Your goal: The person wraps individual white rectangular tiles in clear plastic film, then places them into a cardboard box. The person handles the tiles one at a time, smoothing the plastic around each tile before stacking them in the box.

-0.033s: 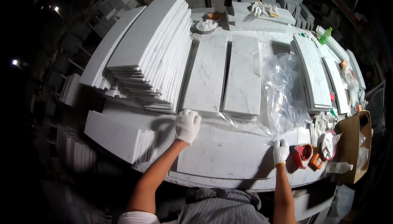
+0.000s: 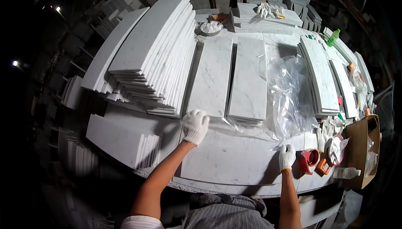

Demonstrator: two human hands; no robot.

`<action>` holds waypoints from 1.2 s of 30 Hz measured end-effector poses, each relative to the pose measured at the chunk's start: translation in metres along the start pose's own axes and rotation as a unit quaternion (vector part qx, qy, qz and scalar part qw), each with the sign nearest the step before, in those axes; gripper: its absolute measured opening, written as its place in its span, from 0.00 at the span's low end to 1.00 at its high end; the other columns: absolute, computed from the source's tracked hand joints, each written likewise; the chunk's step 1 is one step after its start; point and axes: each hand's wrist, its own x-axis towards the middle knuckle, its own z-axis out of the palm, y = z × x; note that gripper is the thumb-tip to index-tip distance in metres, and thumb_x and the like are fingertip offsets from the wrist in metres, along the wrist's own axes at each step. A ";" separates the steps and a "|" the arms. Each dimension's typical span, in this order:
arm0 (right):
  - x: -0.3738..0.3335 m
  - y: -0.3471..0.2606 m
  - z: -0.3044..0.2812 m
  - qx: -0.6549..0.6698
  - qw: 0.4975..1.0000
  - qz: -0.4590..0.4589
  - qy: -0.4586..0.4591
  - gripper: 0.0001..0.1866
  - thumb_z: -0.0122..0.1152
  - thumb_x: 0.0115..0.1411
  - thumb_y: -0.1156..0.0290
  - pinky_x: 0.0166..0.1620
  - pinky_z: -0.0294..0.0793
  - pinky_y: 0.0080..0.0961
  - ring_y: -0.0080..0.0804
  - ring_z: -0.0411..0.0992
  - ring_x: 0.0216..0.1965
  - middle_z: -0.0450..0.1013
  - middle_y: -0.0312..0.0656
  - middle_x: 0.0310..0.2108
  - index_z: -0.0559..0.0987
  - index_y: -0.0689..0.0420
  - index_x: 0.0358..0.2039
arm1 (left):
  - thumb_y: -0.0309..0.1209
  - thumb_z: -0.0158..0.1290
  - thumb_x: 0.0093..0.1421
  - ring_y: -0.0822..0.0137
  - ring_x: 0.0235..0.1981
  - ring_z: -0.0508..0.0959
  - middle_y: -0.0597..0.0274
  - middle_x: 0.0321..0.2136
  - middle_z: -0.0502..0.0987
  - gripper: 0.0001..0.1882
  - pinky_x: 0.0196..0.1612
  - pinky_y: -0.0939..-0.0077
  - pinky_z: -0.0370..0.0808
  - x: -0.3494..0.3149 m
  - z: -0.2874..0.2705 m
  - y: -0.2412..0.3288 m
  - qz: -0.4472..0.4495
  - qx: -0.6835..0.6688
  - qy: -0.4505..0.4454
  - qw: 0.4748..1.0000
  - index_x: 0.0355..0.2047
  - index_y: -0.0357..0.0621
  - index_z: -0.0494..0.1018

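My left hand (image 2: 195, 126), in a white knit glove, has bent fingers at the near left corner of a stack of white marble slabs (image 2: 210, 78). Whatever those fingers hold is hidden. My right hand (image 2: 287, 157), gloved alike, is closed at the near edge of a crumpled clear plastic sheet (image 2: 289, 95); its fingertips are too small to show what is between them. The sheet's front edge stretches across the table towards my left hand. A second slab stack (image 2: 248, 78) lies between the first stack and the crumpled plastic.
Tall slab piles (image 2: 153, 40) rise at the left. At the right are a red tape dispenser (image 2: 307, 160), an orange tool (image 2: 323, 166), a clear bottle (image 2: 347, 172), spare gloves (image 2: 325, 133) and a cardboard box (image 2: 356, 149). Another slab stack (image 2: 320, 78) stands beyond the plastic.
My left hand has shifted slightly right and turned, with its thumb now more apart from the fingers. My right hand has barely moved.
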 end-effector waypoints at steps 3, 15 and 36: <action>-0.002 -0.004 0.000 -0.029 1.000 0.008 0.004 0.13 0.57 0.63 0.62 0.43 0.69 0.44 0.52 0.70 0.38 0.71 0.50 0.30 0.73 0.59 0.28 | 0.39 0.56 0.56 0.55 0.47 0.75 0.62 0.43 0.77 0.12 0.50 0.57 0.71 0.057 0.033 0.024 0.042 0.044 -0.019 0.998 0.38 0.51 0.78; -0.004 -0.011 -0.001 -0.044 0.999 0.020 0.009 0.11 0.57 0.63 0.66 0.41 0.69 0.45 0.53 0.69 0.36 0.70 0.50 0.30 0.73 0.61 0.28 | 0.30 0.54 0.50 0.54 0.53 0.70 0.60 0.52 0.72 0.23 0.57 0.53 0.67 0.140 0.062 0.055 0.072 0.068 -0.083 0.992 0.49 0.48 0.73; -0.004 -0.016 -0.002 -0.032 0.999 0.018 0.016 0.11 0.57 0.62 0.68 0.40 0.68 0.44 0.52 0.69 0.35 0.69 0.50 0.28 0.72 0.61 0.26 | 0.56 0.73 0.37 0.49 0.49 0.80 0.40 0.49 0.76 0.52 0.48 0.58 0.78 0.252 0.052 -0.056 -0.235 0.052 -0.246 0.939 0.54 0.30 0.67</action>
